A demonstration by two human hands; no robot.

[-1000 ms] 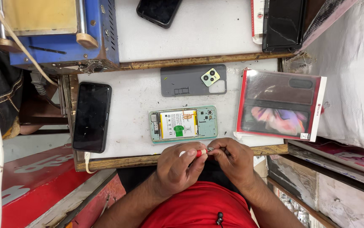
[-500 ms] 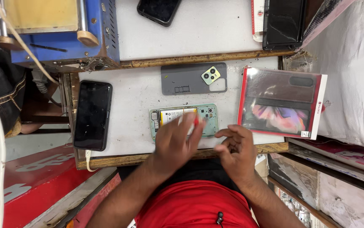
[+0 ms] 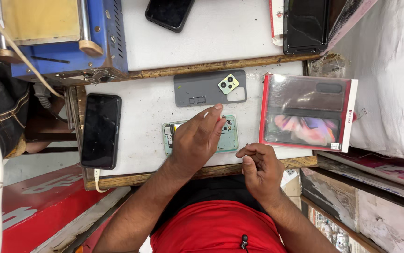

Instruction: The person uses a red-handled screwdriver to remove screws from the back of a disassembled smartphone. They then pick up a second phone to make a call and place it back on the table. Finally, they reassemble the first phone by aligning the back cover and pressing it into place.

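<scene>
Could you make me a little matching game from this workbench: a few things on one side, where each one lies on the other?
Things:
1. opened phone
2. grey back cover
3. black phone
4. red-edged box

Places:
A. far left of the board
B. under the left hand
C. right of the board
D. at the board's far edge

Pairs: 1-B, 2-D, 3-A, 4-C

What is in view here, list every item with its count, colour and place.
opened phone: 1, green frame, table centre, under the left hand
back cover: 1, grey, lying above the opened phone
black phone: 1, screen up, table's left edge
second black phone: 1, upper shelf
red-edged package: 1, table right
blue machine: 1, upper left
left hand: over the opened phone
right hand: fingers curled, at the table's front edge
</scene>
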